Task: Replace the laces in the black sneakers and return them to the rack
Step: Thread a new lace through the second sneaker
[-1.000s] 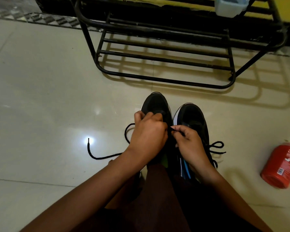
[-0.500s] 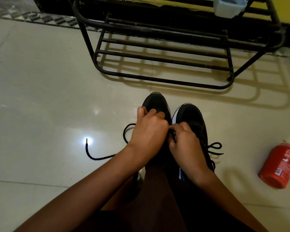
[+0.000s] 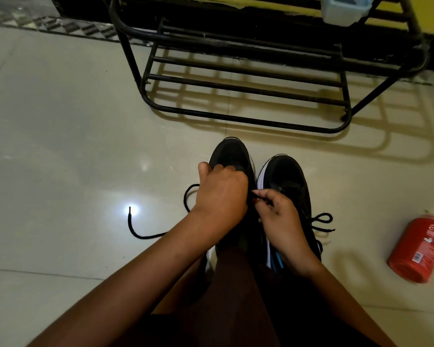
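Observation:
Two black sneakers stand side by side on the tiled floor, toes toward the rack. My left hand (image 3: 221, 194) curls over the lace area of the left sneaker (image 3: 229, 154) and grips it. My right hand (image 3: 278, 216) pinches a black lace end (image 3: 259, 196) between the two shoes. The other end of that lace (image 3: 135, 230) trails loose over the floor to the left. The right sneaker (image 3: 287, 176) is laced, its bow (image 3: 322, 219) lying on its right side. The black metal shoe rack (image 3: 248, 121) stands just beyond the toes.
A red bottle (image 3: 421, 249) with a white cap lies on the floor at the right. A pale blue plastic container (image 3: 343, 8) sits on the rack's upper tier. My legs fill the bottom of the view. A dark patterned strip runs along the far wall.
My right hand has drawn back to the right from the left hand, pulling the pinched lace end out a little. The left hand stays on the left sneaker.

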The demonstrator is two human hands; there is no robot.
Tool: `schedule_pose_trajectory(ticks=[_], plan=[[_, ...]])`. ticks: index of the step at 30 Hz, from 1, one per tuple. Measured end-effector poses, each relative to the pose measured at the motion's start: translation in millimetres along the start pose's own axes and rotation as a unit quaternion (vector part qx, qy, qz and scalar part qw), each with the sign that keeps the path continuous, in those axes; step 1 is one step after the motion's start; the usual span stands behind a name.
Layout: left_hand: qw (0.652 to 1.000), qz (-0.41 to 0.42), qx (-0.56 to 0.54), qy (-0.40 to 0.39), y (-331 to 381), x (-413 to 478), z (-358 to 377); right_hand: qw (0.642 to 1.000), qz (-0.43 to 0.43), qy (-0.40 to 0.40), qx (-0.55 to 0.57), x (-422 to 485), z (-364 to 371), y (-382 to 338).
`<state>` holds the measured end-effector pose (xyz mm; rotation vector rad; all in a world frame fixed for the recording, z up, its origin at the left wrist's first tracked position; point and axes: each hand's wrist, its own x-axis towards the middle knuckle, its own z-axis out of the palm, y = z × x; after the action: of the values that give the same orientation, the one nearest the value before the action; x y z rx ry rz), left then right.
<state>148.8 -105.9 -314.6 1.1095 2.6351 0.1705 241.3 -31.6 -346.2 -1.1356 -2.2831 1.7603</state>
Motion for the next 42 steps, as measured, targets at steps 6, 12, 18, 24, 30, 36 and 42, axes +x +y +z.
schedule_pose_trajectory(ticks=[6, 12, 18, 24, 30, 36, 42], plan=[[0.998, 0.016, -0.020, 0.053, -5.0, -4.7, 13.9, 0.999, 0.012, 0.007, 0.034, -1.5, -1.3, -3.7], [0.987, 0.001, -0.120, 0.110, -15.1, -12.8, 25.6, 0.998, 0.047, 0.012, 0.030, 6.0, -3.2, -6.4], [0.951, -0.049, -0.255, 0.170, -22.8, -26.3, 49.0, 0.989, 0.062, 0.068, 0.115, 6.0, -0.2, -8.7], [0.898, -0.157, -0.389, 0.133, -29.1, -45.3, 64.8, 0.840, 0.111, 0.113, 0.519, 4.3, -37.5, -37.3], [0.871, -0.166, -0.441, 0.140, -28.0, -45.5, 69.9, 0.779, -0.003, 0.287, 0.557, 4.9, -96.2, -38.5], [0.853, -0.165, -0.470, 0.155, -24.6, -45.2, 72.0, 0.980, -0.130, 0.148, -0.013, 8.0, -60.1, -23.7], [0.859, -0.157, -0.467, 0.141, -29.9, -45.5, 74.2, 0.979, -0.097, -0.044, -0.175, 5.9, -15.5, -11.1]])
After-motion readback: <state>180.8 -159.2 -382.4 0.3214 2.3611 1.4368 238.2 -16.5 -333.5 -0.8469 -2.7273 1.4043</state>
